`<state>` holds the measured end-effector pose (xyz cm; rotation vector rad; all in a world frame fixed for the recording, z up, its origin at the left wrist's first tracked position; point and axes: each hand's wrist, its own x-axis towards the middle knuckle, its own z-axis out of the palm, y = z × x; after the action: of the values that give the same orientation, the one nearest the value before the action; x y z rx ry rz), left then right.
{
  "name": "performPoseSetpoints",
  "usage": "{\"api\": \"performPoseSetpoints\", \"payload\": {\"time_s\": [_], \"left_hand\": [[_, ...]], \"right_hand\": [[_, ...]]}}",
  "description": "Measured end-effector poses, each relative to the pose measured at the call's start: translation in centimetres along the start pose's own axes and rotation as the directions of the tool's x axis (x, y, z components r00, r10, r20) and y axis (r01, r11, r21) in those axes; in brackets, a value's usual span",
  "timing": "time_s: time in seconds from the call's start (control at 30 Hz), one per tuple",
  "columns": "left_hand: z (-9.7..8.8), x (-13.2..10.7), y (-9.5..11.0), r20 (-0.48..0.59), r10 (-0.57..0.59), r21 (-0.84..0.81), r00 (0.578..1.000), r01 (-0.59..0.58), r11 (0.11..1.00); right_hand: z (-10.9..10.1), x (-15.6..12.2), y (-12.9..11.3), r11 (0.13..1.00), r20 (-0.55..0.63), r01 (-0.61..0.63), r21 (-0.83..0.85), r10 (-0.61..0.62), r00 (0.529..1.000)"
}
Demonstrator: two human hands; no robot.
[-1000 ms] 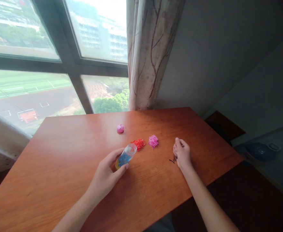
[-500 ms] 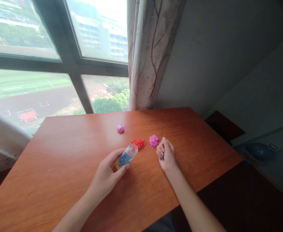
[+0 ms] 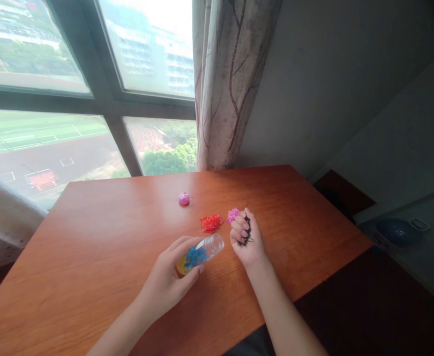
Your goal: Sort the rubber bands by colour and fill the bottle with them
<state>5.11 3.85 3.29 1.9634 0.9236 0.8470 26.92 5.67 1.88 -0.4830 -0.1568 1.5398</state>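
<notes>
Tilted toward the right, a clear bottle (image 3: 199,253) with blue and yellow small pieces inside lies in the grip of my left hand (image 3: 174,269). Its open mouth points at my right hand (image 3: 249,240), which is curled around a bunch of small black elastic bands (image 3: 246,235); some loops poke out between the fingers. Just beyond the bottle, a pile of red bands (image 3: 210,222) rests on the table. A pink pile of bands (image 3: 233,215) sits partly hidden behind my right hand.
A pink domed cap (image 3: 184,199) with a light loop stands farther back on the wooden table (image 3: 109,237). Behind the table are a window (image 3: 157,143) and a patterned curtain (image 3: 226,99). The table's right edge drops to a dark area.
The bottle has tipped further over, its mouth swinging right toward my right hand. My right hand has shifted slightly left and turned its fingers up, showing more of the black bands.
</notes>
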Motion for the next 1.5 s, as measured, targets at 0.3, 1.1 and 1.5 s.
{"api": "performPoseSetpoints", "payload": {"time_s": [0.3, 1.1, 1.5], "left_hand": [[0.1, -0.2, 0.1, 0.053, -0.030, 0.036, 0.998, 0.028, 0.999], [-0.6, 0.1, -0.2, 0.064, -0.068, 0.076, 0.996, 0.063, 0.995], [-0.8, 0.1, -0.1, 0.076, -0.072, 0.066, 0.994, 0.067, 0.996]], "right_hand": [[1.2, 1.2, 3.4, 0.990, 0.072, -0.015, 0.141, 0.004, 0.997], [1.3, 0.7, 2.8, 0.972, 0.099, 0.011, 0.235, -0.035, 0.994], [1.8, 0.8, 2.8, 0.979, 0.095, -0.022, 0.201, 0.002, 0.995]]}}
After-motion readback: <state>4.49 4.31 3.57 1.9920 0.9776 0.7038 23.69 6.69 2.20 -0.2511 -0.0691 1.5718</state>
